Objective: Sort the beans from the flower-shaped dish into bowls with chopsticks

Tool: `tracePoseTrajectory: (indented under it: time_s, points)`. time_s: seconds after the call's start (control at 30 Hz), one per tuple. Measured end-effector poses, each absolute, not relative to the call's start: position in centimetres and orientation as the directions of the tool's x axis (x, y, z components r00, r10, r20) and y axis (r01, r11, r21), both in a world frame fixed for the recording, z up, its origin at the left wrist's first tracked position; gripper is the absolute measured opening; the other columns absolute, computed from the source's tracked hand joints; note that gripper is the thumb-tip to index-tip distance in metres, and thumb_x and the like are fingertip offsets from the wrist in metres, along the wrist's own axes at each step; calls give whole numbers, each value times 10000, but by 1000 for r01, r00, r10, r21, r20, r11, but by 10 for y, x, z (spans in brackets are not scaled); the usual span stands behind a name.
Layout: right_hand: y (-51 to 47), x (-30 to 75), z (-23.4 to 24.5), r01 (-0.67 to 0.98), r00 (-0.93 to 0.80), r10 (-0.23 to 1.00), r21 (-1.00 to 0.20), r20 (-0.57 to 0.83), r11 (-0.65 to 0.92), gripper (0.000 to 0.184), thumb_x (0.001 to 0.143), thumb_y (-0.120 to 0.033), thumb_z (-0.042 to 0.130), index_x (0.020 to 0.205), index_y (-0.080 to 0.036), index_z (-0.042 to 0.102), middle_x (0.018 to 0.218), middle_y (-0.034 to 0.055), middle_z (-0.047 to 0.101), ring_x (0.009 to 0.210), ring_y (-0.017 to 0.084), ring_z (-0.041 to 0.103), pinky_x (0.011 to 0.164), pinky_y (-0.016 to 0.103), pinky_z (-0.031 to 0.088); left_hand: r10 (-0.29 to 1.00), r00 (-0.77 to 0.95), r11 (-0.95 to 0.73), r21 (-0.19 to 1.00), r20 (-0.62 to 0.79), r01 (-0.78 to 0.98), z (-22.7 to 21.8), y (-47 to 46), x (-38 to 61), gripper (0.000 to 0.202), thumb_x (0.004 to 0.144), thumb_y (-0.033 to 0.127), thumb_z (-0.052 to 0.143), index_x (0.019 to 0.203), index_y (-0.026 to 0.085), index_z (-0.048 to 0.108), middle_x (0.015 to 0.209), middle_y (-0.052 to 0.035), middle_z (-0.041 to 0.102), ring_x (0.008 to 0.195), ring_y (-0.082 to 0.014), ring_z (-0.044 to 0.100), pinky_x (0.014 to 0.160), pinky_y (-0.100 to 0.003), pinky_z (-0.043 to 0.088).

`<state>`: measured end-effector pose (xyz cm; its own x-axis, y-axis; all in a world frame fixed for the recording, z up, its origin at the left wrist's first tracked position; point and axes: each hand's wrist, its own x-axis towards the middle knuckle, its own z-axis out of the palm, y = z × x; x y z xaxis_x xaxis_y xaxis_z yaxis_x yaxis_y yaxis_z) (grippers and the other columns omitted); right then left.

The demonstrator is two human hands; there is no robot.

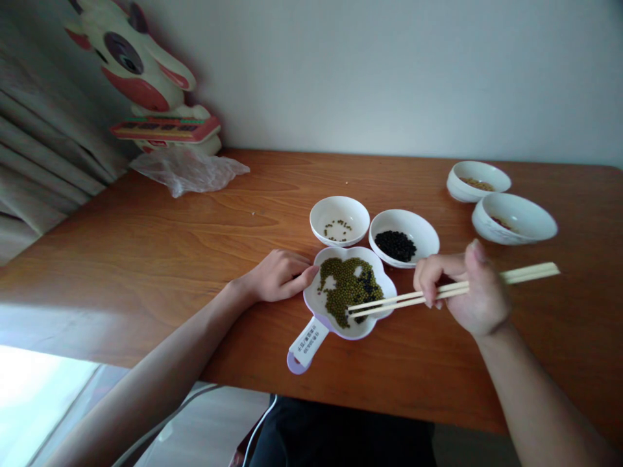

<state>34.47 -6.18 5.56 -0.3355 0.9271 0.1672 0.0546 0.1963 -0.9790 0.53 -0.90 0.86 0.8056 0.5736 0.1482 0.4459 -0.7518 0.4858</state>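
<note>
My right hand [467, 285] is closed around a pair of wooden chopsticks [413, 298], whose tips reach into a flower-shaped white dish [341, 327] with a lilac handle. The dish holds green mung beans [345, 288] mixed with a few black beans. My left hand [280, 275] rests on the table with its fingers together, touching the dish's left rim. Behind the dish stands a small white bowl [339, 220] with a few green beans in it. To its right is a white bowl of black beans [403, 237].
Two more white bowls [478, 180] [513, 218] sit at the far right of the wooden table [170, 240]. A crumpled clear plastic bag [187, 170] and a cartoon toy figure [146, 78] stand at the back left, by a curtain.
</note>
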Motion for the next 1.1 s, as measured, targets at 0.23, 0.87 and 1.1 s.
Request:
tracePoseTrajectory:
  time_s: [0.23,0.87,1.1]
  points:
    - [-51,360,66,70,136,789,-800,599,596,795,999,-708,270,476,-229,629,391,46,513,408,181,515,484,358,394,582,799,-751,474,150,458,8,-9,6,506,1100,341,335,660,169,516,721,-48,637,634,-123,569,625,-264,409]
    - [-41,380,63,272,381,638,-740,669,615,712,1004,-632,256,502,-233,565,421,54,441,424,180,501,471,351,328,578,803,-755,471,148,456,7,-8,4,516,1105,347,326,665,166,525,717,-51,637,624,-120,560,615,-265,412]
    - [-55,363,76,-59,-178,944,-961,277,270,768,1024,-649,231,546,-216,649,455,59,501,459,161,481,517,372,324,584,799,-745,484,141,459,7,-8,3,508,1105,349,327,662,167,499,721,-46,628,630,-118,555,621,-266,400]
